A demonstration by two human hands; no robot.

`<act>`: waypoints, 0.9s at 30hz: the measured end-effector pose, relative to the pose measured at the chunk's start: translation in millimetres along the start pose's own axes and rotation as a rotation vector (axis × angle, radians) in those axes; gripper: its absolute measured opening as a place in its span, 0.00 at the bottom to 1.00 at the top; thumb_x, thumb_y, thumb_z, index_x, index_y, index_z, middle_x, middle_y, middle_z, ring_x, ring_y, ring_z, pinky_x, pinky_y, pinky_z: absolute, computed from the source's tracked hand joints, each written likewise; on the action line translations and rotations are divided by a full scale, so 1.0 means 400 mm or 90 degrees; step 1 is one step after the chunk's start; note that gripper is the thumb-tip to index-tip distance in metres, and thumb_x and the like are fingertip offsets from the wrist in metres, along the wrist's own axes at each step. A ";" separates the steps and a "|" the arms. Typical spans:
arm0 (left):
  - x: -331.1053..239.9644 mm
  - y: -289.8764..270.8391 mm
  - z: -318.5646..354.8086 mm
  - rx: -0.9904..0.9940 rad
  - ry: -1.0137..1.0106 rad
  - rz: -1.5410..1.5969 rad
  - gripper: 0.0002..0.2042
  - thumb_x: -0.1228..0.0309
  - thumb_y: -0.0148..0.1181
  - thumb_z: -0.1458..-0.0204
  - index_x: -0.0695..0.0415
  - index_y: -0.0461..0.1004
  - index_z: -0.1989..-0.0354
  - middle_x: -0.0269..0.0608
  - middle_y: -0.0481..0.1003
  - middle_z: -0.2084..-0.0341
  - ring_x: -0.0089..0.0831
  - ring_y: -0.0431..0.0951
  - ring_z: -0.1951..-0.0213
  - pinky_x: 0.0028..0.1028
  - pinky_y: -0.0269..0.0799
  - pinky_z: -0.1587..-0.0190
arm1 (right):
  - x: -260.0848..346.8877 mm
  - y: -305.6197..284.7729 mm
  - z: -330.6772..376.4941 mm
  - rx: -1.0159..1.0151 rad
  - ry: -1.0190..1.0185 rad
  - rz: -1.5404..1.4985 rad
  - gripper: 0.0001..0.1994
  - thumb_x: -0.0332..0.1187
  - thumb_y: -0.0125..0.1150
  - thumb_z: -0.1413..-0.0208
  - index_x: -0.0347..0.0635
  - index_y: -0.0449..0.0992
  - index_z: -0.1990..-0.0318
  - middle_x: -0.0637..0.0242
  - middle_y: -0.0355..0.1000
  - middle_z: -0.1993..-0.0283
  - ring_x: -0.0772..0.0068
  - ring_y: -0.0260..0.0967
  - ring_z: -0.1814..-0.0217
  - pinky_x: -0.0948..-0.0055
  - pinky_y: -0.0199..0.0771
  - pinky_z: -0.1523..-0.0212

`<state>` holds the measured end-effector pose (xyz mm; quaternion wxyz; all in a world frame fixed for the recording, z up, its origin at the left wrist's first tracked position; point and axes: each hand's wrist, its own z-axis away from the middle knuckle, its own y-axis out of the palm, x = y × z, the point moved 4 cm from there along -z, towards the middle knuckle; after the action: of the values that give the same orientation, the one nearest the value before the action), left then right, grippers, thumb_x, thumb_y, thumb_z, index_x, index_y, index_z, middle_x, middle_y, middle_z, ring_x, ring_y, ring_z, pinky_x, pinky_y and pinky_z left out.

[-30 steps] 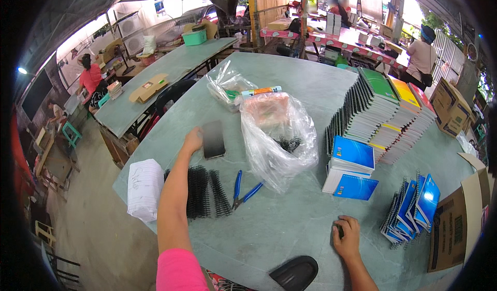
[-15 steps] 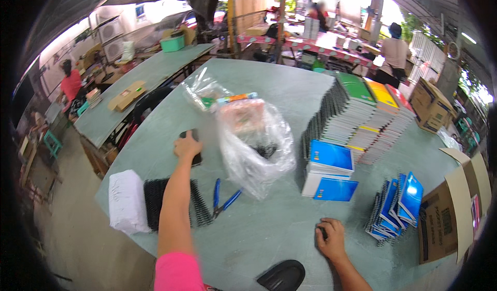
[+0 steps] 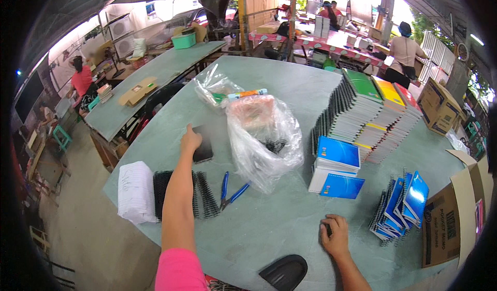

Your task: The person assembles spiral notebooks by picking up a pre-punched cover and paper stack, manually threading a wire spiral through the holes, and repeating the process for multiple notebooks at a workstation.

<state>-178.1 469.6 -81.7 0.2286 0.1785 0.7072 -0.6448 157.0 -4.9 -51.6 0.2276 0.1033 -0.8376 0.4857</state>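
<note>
My left hand rests at the left edge of a dark phone lying on the grey-green table. One finger points forward, and the hand looks open. Nearer me, black spiral binding coils lie partly under my left forearm. Blue-handled cutting pliers lie spread beside them. My right hand rests on the tabletop with curled fingers around a small dark thing I cannot make out. Blue spiral notebooks lie in a loose pile to its right.
A clear plastic bag stands mid-table. Stacks of green, yellow and red notebooks and blue booklets rise at right, beside an open carton. A white wrapped bundle sits left; a black rounded object is at the front. People work beyond.
My left hand has shifted slightly left off the phone, uncovering more of its dark surface. My right hand stays in place. The whole view has swung a little to the left.
</note>
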 end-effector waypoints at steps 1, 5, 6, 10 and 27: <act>0.024 -0.001 -0.011 -0.028 0.007 0.044 0.25 0.69 0.47 0.55 0.54 0.60 0.44 0.65 0.72 0.62 0.58 0.71 0.56 0.40 0.66 0.51 | -0.003 -0.001 0.001 0.001 0.003 0.005 0.08 0.27 0.59 0.57 0.41 0.71 0.66 0.60 0.68 0.57 0.56 0.63 0.53 0.62 0.60 0.53; 0.127 -0.010 -0.069 0.051 0.094 0.056 0.20 0.71 0.50 0.56 0.55 0.67 0.51 0.55 0.72 0.67 0.46 0.71 0.64 0.37 0.67 0.62 | 0.000 0.000 0.001 0.004 0.005 0.002 0.08 0.27 0.59 0.57 0.41 0.71 0.66 0.60 0.68 0.57 0.55 0.62 0.53 0.61 0.60 0.52; 0.164 -0.034 -0.082 0.051 0.109 0.062 0.20 0.74 0.51 0.58 0.53 0.67 0.51 0.51 0.72 0.74 0.38 0.71 0.73 0.32 0.66 0.72 | 0.007 0.005 -0.001 0.003 -0.001 -0.009 0.08 0.27 0.59 0.57 0.41 0.71 0.66 0.60 0.68 0.57 0.55 0.62 0.53 0.61 0.60 0.52; 0.098 -0.001 -0.052 0.072 0.248 0.021 0.20 0.78 0.52 0.59 0.53 0.70 0.54 0.49 0.75 0.77 0.36 0.74 0.78 0.32 0.69 0.75 | -0.009 0.001 0.001 0.004 0.007 0.010 0.08 0.27 0.58 0.57 0.41 0.71 0.66 0.59 0.67 0.58 0.55 0.62 0.53 0.61 0.60 0.52; -0.048 -0.100 0.060 -0.069 0.258 -0.188 0.07 0.75 0.54 0.61 0.53 0.78 0.84 0.51 0.73 0.71 0.47 0.71 0.64 0.39 0.67 0.59 | -0.015 -0.002 0.003 0.007 0.013 0.025 0.08 0.27 0.58 0.56 0.40 0.71 0.66 0.59 0.68 0.57 0.56 0.62 0.53 0.62 0.59 0.52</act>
<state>-182.0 442.3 -39.3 -0.0050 0.1861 0.7906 -0.5833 162.3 -6.6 -54.5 0.2258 0.0830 -0.8344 0.4959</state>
